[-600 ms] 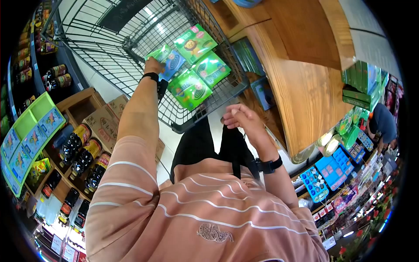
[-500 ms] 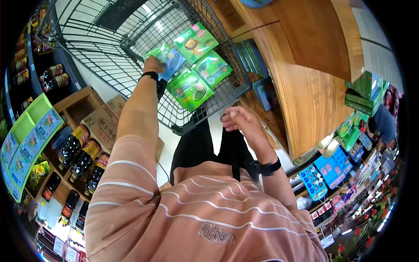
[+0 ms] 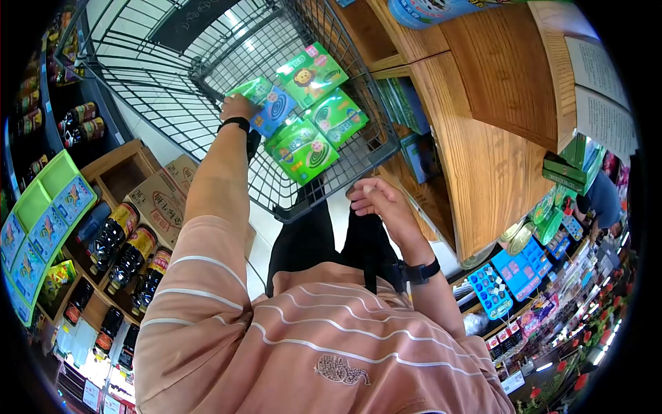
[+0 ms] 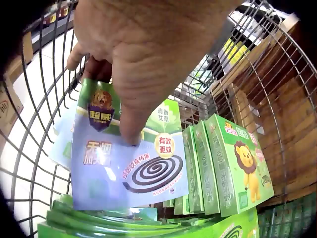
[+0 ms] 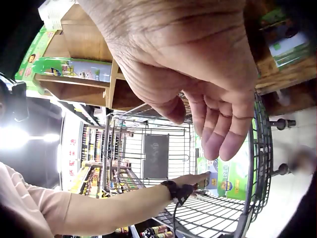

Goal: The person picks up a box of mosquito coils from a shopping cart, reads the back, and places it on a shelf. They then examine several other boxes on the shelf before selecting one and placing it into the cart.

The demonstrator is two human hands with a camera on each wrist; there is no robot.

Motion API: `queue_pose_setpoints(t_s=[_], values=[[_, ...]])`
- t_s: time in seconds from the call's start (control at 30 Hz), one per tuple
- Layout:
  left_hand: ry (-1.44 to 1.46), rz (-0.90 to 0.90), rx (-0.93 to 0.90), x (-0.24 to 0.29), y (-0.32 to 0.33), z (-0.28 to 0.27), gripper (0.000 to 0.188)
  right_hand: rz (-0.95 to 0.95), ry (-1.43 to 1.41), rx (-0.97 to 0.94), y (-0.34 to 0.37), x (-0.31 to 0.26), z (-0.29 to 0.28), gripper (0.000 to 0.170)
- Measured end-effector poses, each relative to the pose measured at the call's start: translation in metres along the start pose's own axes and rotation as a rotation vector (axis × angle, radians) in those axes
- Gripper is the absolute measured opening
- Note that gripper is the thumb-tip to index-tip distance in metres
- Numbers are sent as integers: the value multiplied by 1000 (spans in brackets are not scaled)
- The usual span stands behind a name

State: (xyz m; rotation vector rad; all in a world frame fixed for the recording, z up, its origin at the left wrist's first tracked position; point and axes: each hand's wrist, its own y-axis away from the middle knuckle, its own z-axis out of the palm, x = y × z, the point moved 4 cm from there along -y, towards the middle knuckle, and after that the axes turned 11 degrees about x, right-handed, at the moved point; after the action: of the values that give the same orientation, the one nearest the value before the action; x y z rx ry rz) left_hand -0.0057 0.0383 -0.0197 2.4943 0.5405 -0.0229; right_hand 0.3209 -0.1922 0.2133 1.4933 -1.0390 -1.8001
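Left hand (image 4: 148, 47) is pinching a glossy blue-and-green rectangular packet's (image 4: 126, 163) top, probably steadying it; right hand (image 3: 387, 208) is hanging relaxed, empty.

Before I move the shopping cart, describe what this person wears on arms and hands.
The left sleeve is short and salmon pink with white stripes. There is a black left wrist strap and a black right wrist strap; a thin dark cable runs from the left one. The left hand and right hand are gloveless.
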Motion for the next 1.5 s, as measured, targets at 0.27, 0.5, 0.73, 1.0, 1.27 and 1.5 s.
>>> queue_pose_setpoints(t_s=[0.27,0.5,0.73,1.0,1.27,1.5], values=[[163,256,-103,-13,-19,1,72,-30,0,-45,4,-8,4,32],[301,425,121,-25,52,-68,51,-117,72,-88,19,-35,3,31],[778,426,253,-64,186,-195,42,-266,99,-172,37,-55,2,32],[1286,538,131,-38,337,-263,45,-483,-78,-190,96,-103,-16,43],[1514,619,-176,59,402,-242,49,-632,-444,-281,141,-120,-73,42],[1653,707,-313,114,438,-239,51,-775,-524,-118,165,-116,-131,36]])
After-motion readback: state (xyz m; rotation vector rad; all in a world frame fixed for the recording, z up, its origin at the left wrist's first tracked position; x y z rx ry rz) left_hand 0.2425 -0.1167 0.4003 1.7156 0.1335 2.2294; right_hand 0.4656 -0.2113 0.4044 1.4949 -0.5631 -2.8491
